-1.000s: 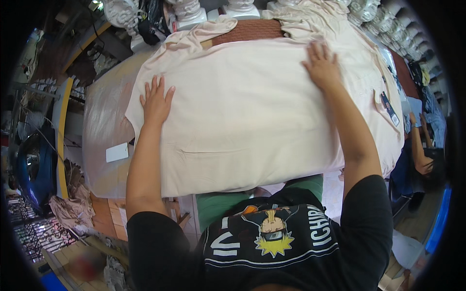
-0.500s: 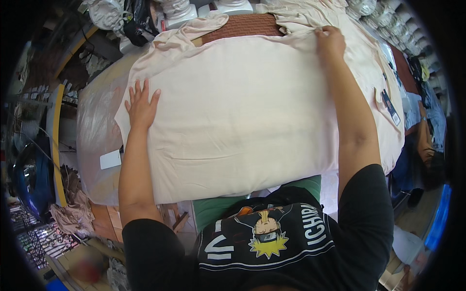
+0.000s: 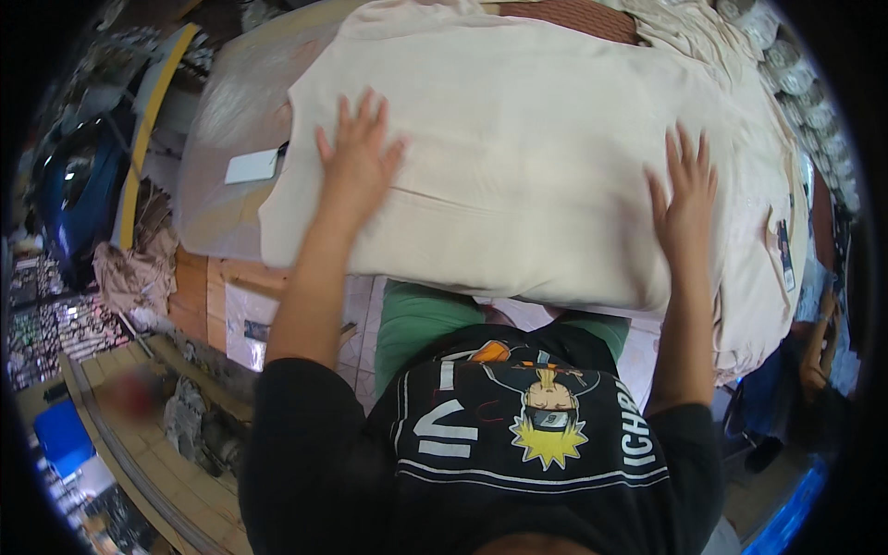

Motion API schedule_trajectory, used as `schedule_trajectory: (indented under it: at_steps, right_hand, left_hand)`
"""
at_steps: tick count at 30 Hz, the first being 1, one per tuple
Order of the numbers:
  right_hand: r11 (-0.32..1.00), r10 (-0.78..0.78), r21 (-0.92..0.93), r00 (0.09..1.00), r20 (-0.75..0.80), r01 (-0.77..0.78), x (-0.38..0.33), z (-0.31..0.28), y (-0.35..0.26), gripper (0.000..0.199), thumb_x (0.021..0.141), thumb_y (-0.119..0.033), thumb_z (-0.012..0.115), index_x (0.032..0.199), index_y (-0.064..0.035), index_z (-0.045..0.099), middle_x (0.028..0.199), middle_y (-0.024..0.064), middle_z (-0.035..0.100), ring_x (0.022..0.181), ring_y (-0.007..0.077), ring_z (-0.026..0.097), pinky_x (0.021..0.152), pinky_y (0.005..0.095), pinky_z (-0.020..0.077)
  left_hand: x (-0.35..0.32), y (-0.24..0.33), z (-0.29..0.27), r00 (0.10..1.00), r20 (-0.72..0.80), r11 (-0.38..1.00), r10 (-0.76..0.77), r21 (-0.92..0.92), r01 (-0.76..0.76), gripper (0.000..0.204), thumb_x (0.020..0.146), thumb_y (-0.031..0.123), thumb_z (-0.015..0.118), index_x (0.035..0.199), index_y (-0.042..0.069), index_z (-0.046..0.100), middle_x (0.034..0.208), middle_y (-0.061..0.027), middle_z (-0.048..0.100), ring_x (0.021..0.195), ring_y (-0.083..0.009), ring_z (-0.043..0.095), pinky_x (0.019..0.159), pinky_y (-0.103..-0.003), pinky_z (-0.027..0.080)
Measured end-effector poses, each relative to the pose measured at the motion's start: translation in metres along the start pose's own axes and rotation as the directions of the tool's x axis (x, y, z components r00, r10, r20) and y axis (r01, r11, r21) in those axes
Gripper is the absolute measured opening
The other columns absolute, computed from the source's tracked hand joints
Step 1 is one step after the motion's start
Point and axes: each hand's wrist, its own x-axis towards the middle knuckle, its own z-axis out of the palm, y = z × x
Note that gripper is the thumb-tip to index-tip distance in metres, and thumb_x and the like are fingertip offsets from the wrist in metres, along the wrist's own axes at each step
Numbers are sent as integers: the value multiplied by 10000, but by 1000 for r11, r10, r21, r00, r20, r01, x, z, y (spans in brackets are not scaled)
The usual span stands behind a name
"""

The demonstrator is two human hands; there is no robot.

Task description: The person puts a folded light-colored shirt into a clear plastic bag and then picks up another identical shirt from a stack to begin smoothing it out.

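Note:
A cream garment (image 3: 518, 185) lies spread over a table wrapped in clear plastic (image 3: 227, 208). My left hand (image 3: 361, 166), fingers spread, is over the garment's left part and holds nothing. On its right part my right hand (image 3: 687, 190) is also open, with fingers stretched away from me; both hands are slightly blurred. I cannot tell how firmly either one touches the cloth. A dark tag with a white label (image 3: 786, 254) lies on the cloth at the right. Beside the garment's left edge a blank white card (image 3: 252, 167) rests on the plastic.
More bunched cream cloth (image 3: 689, 28) lies at the far right, next to a brown textured surface (image 3: 578, 18). Several white wrapped bundles (image 3: 805, 83) line the right side. A crumpled beige cloth (image 3: 139, 268) is at the left. Another person's arm (image 3: 816, 347) shows at the right edge.
My right hand has let go of the cloth at the far edge and come back toward me, opening. My left hand has moved right across the garment. The view has shifted.

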Motion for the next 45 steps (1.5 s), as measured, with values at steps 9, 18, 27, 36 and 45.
schedule_trajectory:
  at_steps: [9, 18, 27, 36, 45]
  right_hand:
    - [942, 185, 297, 980, -78, -155, -85, -42, 12, 562, 826, -329, 610, 1294, -67, 440, 1359, 161, 391, 1293, 359, 300, 1041, 490, 250]
    - [917, 398, 197, 825, -401, -347, -118, -104, 154, 254, 765, -193, 664, 984, -67, 634, 1067, 123, 611, 1133, 332, 484, 943, 402, 391]
    - [202, 979, 269, 191, -69, -942, -161, -95, 389, 398, 769, -351, 643, 1031, -51, 640, 1082, 157, 610, 969, 334, 594, 824, 414, 465]
    - [1, 985, 67, 12, 172, -998, -140, -42, 440, 571, 732, -473, 664, 1094, -34, 614, 1163, 155, 582, 1061, 312, 570, 879, 397, 456]
    - [138, 987, -167, 150, -60, -976, -183, -100, 469, 345, 825, -302, 544, 1064, -70, 636, 1102, 152, 614, 1050, 308, 578, 837, 417, 475]
  left_hand:
    - [-45, 17, 24, 996, 65, 996, -64, -51, 67, 525, 912, 359, 446, 1380, 146, 337, 1459, -89, 257, 1351, -321, 190, 1030, -601, 129]
    - [-49, 17, 10, 986, 124, 994, -108, -21, 112, 520, 939, 373, 392, 1399, 150, 300, 1477, -82, 218, 1370, -303, 142, 1061, -537, 106]
    - [-48, 17, 14, 995, 84, 997, -52, -57, 57, 485, 932, 283, 425, 1372, 94, 345, 1452, -118, 270, 1354, -323, 185, 1067, -473, 149]
    - [-39, 31, 9, 997, 75, 998, -26, -52, 30, 452, 919, 202, 427, 1342, 49, 378, 1414, -172, 318, 1326, -356, 235, 1076, -431, 192]
    - [-40, 28, 13, 999, 47, 998, -18, -54, 21, 440, 920, 201, 430, 1319, 19, 397, 1381, -202, 349, 1308, -351, 272, 1076, -416, 208]
